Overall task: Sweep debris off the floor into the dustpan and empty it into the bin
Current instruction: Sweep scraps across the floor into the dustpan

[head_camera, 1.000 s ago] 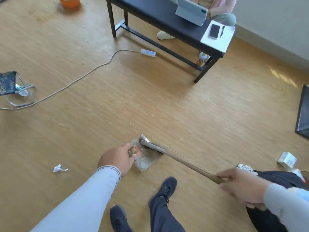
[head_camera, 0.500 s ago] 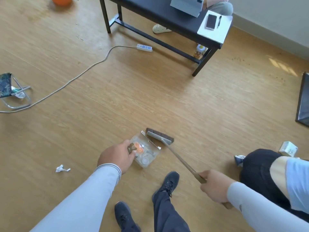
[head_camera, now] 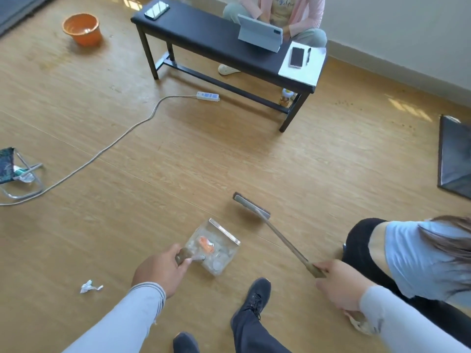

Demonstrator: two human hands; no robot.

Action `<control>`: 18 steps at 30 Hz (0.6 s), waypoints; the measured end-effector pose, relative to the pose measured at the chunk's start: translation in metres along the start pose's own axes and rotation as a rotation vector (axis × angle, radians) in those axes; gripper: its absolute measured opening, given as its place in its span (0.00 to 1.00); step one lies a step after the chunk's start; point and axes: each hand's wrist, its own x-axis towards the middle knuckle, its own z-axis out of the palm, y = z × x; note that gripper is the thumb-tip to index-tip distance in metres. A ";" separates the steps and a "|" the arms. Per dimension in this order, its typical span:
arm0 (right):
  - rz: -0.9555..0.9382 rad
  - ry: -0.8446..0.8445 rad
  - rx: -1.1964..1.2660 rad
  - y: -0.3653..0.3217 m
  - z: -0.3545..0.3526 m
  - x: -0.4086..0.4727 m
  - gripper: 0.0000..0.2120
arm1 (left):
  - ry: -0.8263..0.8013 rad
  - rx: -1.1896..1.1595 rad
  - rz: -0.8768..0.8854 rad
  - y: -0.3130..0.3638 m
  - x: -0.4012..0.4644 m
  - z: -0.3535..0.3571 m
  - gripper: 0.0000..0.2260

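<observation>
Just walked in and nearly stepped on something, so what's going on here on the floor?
A person is sweeping up. Their left hand holds a clear dustpan on the wooden floor, with an orange scrap and other bits already in it. Their right hand grips a broom, whose head rests on the floor beyond the dustpan, apart from it. A crumpled white paper lies unswept to the left. An orange bin stands far off by the black bench.

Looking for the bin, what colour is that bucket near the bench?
Orange bucket, seen clearly in the head view, far left of the bench.

wood floor [head_camera: 229,154], dustpan [head_camera: 216,247], crumpled paper [head_camera: 90,286]
</observation>
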 end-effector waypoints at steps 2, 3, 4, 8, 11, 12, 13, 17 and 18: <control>0.016 -0.039 -0.029 -0.008 0.016 0.017 0.21 | 0.006 -0.007 -0.003 0.006 0.001 0.003 0.12; 0.028 -0.075 -0.048 -0.011 0.023 0.023 0.22 | 0.008 -0.002 -0.005 0.009 0.002 0.003 0.12; 0.033 -0.112 -0.076 -0.013 0.029 0.025 0.23 | 0.006 0.005 -0.010 0.011 0.004 0.003 0.13; -0.015 -0.286 -0.186 -0.003 0.025 0.013 0.23 | -0.008 0.018 -0.047 0.015 0.009 0.001 0.14; -0.044 -0.310 -0.108 0.023 -0.007 0.000 0.20 | -0.015 0.020 -0.053 0.009 0.009 0.001 0.15; -0.046 -0.309 -0.055 0.033 -0.017 -0.005 0.20 | -0.032 0.020 -0.058 0.008 0.009 0.000 0.15; -0.034 -0.309 0.014 0.041 -0.025 -0.010 0.21 | -0.055 0.013 -0.061 0.008 0.009 0.000 0.15; 0.030 -0.182 0.196 0.056 -0.034 -0.026 0.20 | -0.092 -0.021 -0.042 0.012 0.012 -0.010 0.18; 0.050 -0.138 0.261 0.055 -0.033 -0.025 0.19 | -0.087 -0.014 -0.044 0.013 0.015 -0.015 0.19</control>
